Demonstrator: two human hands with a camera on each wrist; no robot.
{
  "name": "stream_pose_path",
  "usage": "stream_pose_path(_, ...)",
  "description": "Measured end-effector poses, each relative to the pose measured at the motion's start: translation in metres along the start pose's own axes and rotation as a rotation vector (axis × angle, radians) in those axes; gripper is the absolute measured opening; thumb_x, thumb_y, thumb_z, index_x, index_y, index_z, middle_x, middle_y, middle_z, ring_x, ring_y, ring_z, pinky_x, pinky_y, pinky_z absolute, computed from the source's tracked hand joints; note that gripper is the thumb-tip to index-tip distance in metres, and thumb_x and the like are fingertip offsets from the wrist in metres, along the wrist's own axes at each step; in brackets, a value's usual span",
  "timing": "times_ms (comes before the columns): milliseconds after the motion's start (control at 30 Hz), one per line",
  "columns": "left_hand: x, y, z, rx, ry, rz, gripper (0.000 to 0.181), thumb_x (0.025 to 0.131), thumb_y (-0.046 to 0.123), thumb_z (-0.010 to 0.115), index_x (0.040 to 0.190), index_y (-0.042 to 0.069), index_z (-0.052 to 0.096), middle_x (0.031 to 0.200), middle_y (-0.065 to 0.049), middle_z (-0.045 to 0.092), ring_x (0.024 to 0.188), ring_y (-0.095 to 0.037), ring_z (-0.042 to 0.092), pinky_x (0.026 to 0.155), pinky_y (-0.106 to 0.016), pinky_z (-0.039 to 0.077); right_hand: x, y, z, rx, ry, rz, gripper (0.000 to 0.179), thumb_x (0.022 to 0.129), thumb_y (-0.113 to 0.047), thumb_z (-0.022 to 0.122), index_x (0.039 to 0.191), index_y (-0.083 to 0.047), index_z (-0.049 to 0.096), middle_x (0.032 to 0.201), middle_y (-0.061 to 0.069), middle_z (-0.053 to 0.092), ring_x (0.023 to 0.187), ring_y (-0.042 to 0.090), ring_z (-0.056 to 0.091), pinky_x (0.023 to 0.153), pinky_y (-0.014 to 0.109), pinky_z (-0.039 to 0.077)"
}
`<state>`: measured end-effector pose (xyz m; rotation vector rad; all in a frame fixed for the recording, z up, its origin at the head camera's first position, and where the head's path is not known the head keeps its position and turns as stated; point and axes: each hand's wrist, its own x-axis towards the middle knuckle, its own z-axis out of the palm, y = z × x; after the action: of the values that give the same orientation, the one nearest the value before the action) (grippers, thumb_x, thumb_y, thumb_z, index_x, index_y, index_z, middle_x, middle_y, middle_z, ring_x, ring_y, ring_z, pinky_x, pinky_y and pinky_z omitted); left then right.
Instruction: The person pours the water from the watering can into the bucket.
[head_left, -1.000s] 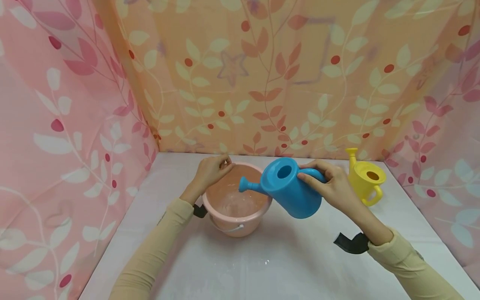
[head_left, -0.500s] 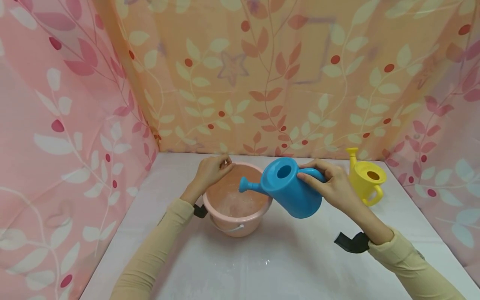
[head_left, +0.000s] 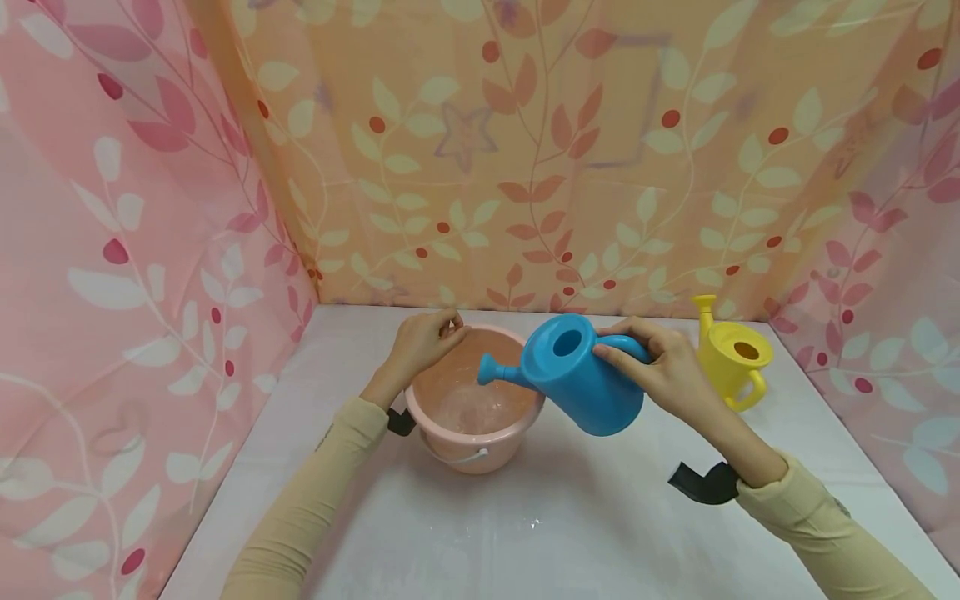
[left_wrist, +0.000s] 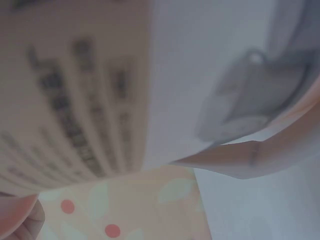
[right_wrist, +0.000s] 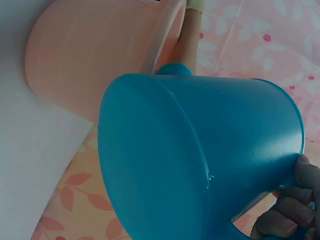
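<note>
My right hand (head_left: 663,362) grips the handle of a blue watering can (head_left: 588,387), holding it tilted with its spout (head_left: 504,372) over a pink bucket (head_left: 504,447). In the right wrist view the can's base faces the camera and the fingers (right_wrist: 282,215) curl round its handle. My left hand (head_left: 423,342) pinches the bucket's far left rim between thumb and fingers. A wet, rippled patch shows on the bucket's floor. Close up in the left wrist view is the bucket's blurred printed label (left_wrist: 75,100), with a bit of the hand (left_wrist: 32,222) below.
A yellow watering can (head_left: 735,362) stands upright at the back right of the white table (head_left: 600,533), just beyond my right wrist. Some water drops (head_left: 534,523) lie in front of the bucket. Patterned curtains (head_left: 480,167) rise behind and on both sides.
The blue can keeps its tilt over the bucket, and both hands hold nearly still. The wet patch inside the bucket changes slightly.
</note>
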<state>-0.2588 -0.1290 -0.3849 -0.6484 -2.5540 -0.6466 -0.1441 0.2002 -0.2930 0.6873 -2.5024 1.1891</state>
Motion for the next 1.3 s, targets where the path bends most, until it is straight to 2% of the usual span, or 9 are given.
stream_pose_path(500, -0.0004, 0.0012, -0.001, 0.012, 0.001, -0.003, 0.016, 0.086, 0.036, 0.064, 0.081, 0.02, 0.063, 0.053, 0.007, 0.045, 0.045, -0.01, 0.04, 0.046, -0.025, 0.031, 0.0016, 0.0007, -0.0003, -0.033, 0.012, -0.014, 0.021, 0.084, -0.017, 0.069, 0.103, -0.009, 0.065, 0.103, 0.01, 0.068, 0.097, 0.034, 0.064, 0.08, 0.058, 0.048)
stream_pose_path(967, -0.0008, 0.0008, 0.0004, 0.003, -0.001, 0.002, 0.017, 0.087, 0.035, 0.063, 0.082, 0.02, 0.062, 0.054, 0.006, 0.045, 0.045, -0.01, 0.037, 0.046, -0.024, 0.03, 0.0012, 0.001, 0.0005, -0.022, 0.009, -0.011, 0.022, 0.084, -0.016, 0.069, 0.103, -0.007, 0.064, 0.103, 0.011, 0.068, 0.097, 0.034, 0.063, 0.08, 0.058, 0.048)
stream_pose_path(1300, -0.0003, -0.0011, 0.0008, 0.005, 0.007, 0.008, 0.017, 0.087, 0.036, 0.063, 0.081, 0.021, 0.062, 0.054, 0.007, 0.045, 0.045, -0.011, 0.039, 0.046, -0.025, 0.031, 0.0023, 0.0004, -0.0005, -0.022, -0.006, 0.012, 0.024, 0.084, -0.018, 0.068, 0.105, -0.008, 0.064, 0.106, 0.012, 0.067, 0.099, 0.036, 0.062, 0.081, 0.059, 0.047)
